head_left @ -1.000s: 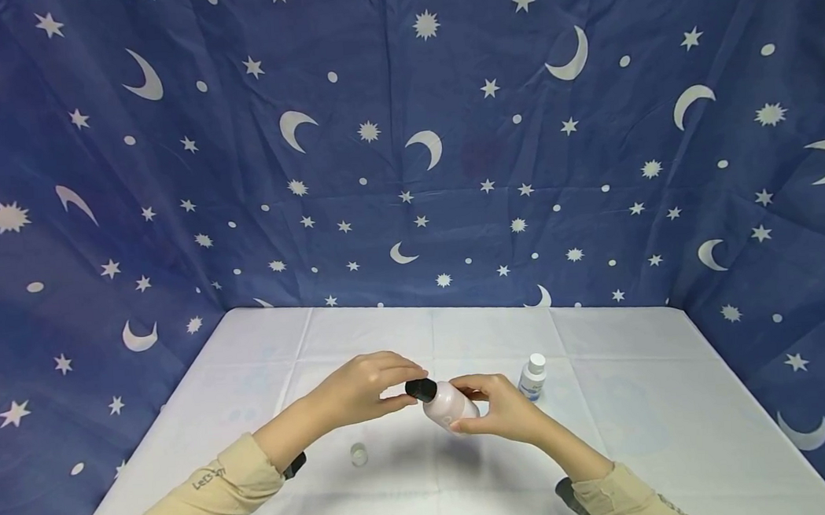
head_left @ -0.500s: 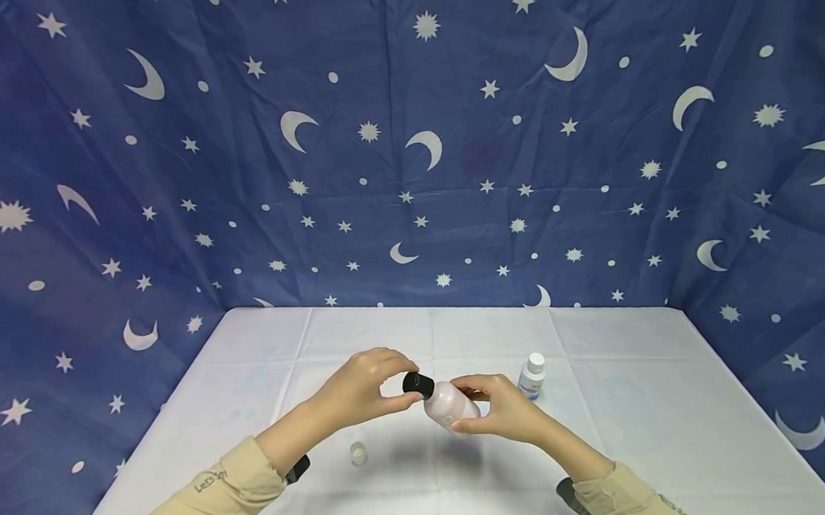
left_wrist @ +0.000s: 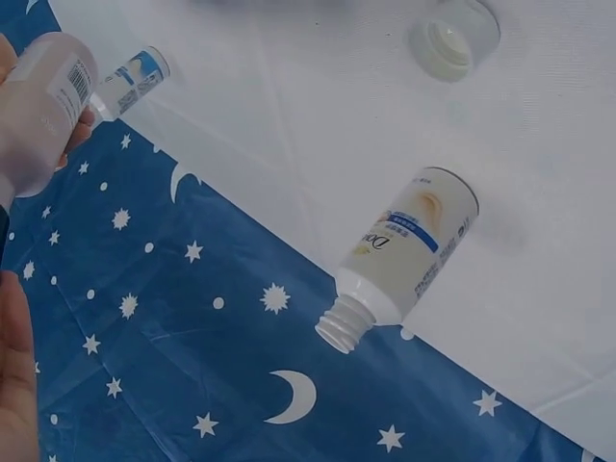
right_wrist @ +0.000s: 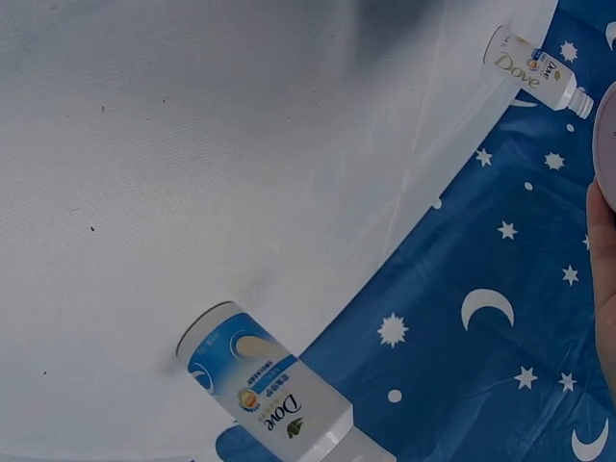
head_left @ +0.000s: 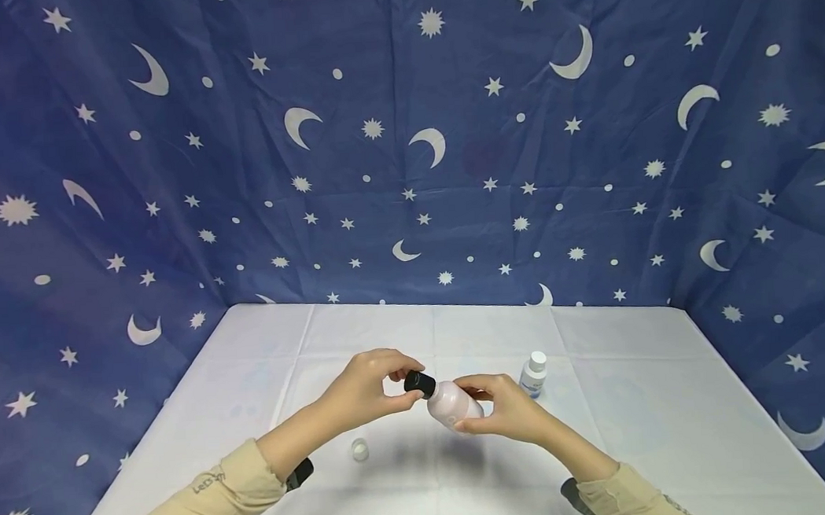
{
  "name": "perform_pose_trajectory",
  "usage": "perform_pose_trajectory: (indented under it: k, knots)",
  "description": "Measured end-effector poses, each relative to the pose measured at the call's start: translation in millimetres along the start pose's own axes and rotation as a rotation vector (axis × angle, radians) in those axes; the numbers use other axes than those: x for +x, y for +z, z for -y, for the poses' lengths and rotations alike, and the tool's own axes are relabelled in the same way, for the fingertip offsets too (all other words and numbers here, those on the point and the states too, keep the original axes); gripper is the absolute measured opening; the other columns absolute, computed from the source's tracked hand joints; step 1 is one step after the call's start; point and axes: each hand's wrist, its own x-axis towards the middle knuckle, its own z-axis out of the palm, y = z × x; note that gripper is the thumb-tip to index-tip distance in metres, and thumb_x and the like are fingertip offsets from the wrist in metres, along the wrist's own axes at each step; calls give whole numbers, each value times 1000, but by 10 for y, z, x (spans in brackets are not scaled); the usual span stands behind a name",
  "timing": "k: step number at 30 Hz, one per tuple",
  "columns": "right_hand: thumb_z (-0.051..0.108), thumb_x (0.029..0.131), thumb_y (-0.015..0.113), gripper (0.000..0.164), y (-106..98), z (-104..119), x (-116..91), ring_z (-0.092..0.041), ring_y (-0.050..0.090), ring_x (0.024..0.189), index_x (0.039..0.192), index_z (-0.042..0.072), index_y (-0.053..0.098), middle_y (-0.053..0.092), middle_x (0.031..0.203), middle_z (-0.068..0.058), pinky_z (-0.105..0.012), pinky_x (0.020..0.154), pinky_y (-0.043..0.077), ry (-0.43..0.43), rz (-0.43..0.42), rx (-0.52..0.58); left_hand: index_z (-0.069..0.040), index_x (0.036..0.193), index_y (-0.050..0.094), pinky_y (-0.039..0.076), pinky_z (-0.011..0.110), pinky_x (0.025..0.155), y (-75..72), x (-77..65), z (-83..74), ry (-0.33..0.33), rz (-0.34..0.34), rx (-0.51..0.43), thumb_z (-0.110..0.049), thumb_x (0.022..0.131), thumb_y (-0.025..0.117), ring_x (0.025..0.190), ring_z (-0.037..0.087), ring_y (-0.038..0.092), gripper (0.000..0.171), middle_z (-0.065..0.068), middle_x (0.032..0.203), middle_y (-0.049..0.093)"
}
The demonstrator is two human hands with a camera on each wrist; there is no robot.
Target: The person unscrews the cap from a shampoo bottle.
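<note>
In the head view a pale pink bottle (head_left: pixel 452 406) is tilted above the white table, its black cap (head_left: pixel 420 384) toward the upper left. My right hand (head_left: pixel 505 411) grips the bottle's body between thumb and fingers. Thumb and fingers of my left hand (head_left: pixel 372 387) pinch the black cap at the neck end. Cut off at the left edge of the left wrist view, the pink bottle (left_wrist: pixel 48 106) shows a barcode label. Only part of my right hand (right_wrist: pixel 604 279) appears in the right wrist view.
Beyond my right hand stands a white-capped Dove bottle (head_left: pixel 533 374). An uncapped Dove bottle (left_wrist: pixel 409 250) stands on the table, hidden behind my left hand in the head view. A small translucent cap (head_left: pixel 360 450) lies near my left forearm. A blue star-patterned curtain (head_left: pixel 405 132) surrounds the table.
My left fingers have shifted their hold on the black cap, and the cap has turned slightly. My right hand and the bottle stay almost in place.
</note>
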Motion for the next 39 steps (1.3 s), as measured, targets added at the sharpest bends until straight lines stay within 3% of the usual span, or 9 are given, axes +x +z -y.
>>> perform_pose_trajectory:
  k: [9, 15, 26, 34, 39]
  knots:
    - [21, 75, 79, 47, 10, -34, -25, -22, 65, 99, 114, 0, 64, 68, 111, -13, -33, 87, 55, 5, -7, 17, -8, 98, 70, 52, 18, 70, -7, -33, -12, -70, 24, -34, -14, 74, 79, 75, 10, 61, 27, 0, 88, 70]
    - [20, 75, 79, 48, 11, -63, -33, -26, 64, 101, 115, -3, 63, 67, 113, -16, -33, 89, 54, 14, -8, 36, -6, 104, 69, 54, 20, 73, 8, -44, 25, -71, 43, -62, -11, 76, 77, 79, 14, 64, 29, 1, 93, 70]
    - [15, 78, 77, 49, 30, -128, -55, -22, 61, 105, 117, -6, 59, 64, 115, -20, -36, 92, 52, -5, -12, 88, -11, 90, 64, 53, 22, 74, 42, -103, 27, -123, 44, -53, -9, 73, 79, 79, 10, 61, 23, -3, 88, 68]
    - [12, 78, 76, 51, 38, -167, -49, -21, 60, 108, 121, -7, 56, 61, 119, -22, -38, 92, 52, -22, -52, 107, -4, 118, 63, 54, 26, 79, 66, -135, 52, -199, 64, -27, -7, 77, 76, 86, 13, 62, 43, 2, 102, 66]
    - [8, 76, 76, 47, 44, -188, -36, -17, 61, 103, 117, -6, 57, 63, 113, -20, -35, 91, 53, -18, -75, 121, -7, 117, 66, 52, 31, 81, 101, -181, 76, -227, 75, -7, -8, 78, 75, 89, 14, 62, 40, 1, 106, 66]
